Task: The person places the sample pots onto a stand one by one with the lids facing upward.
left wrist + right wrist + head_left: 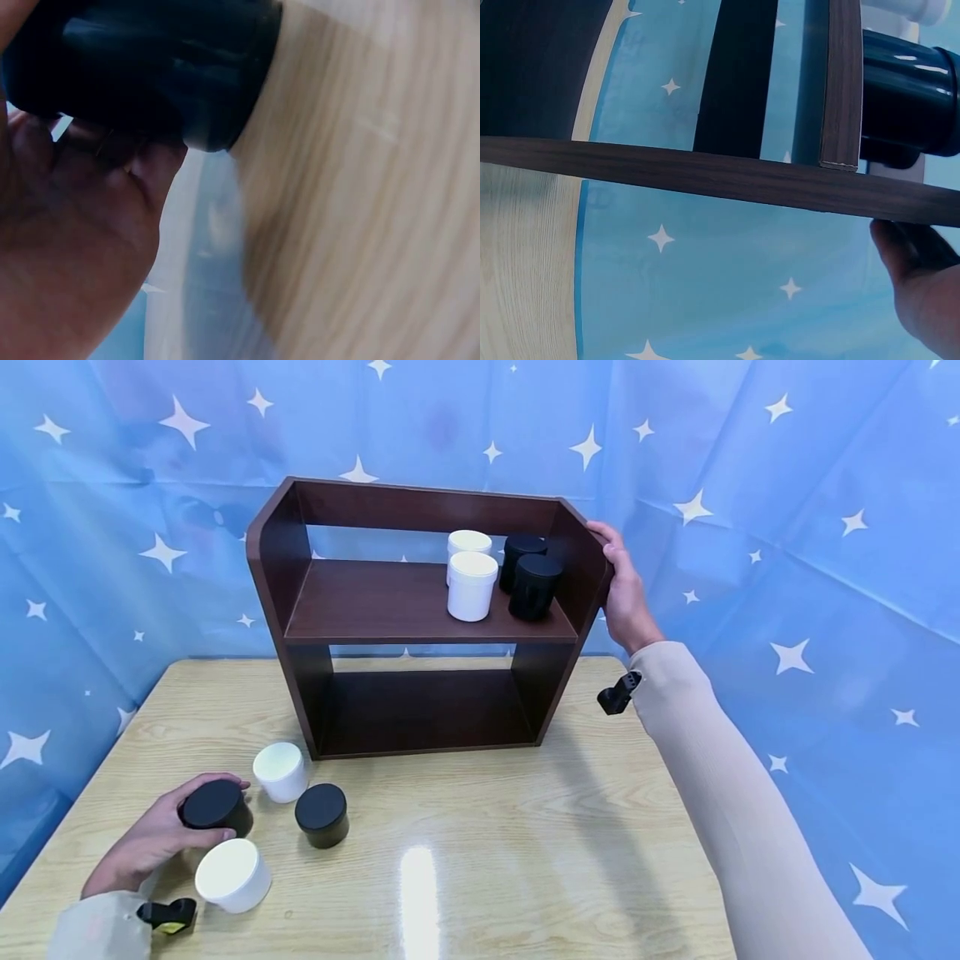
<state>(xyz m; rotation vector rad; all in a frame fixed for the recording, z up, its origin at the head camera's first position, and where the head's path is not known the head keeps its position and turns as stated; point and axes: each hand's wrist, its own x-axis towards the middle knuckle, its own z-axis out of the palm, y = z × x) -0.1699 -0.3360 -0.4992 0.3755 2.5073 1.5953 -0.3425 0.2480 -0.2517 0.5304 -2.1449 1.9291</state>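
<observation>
At the table's left, my left hand (161, 831) holds a black lidded jar (217, 807), thumb on the near side and fingers round the far side. The same black jar (150, 67) fills the top of the left wrist view, close over the wood. Around that hand stand a white jar (233, 877) in front, another white jar (281, 772) behind and a second black jar (322, 816) to the right. My right hand (626, 597) rests against the outer side of the dark brown two-tier shelf (420, 602), fingertips at its slanted upper edge.
On the upper tier, at its right end, stand two white jars (472, 587) and two black jars (535, 587), each pair front to back. The shelf stands at the back of the light wood table (480, 852). Behind hangs a blue star-patterned cloth (750, 610).
</observation>
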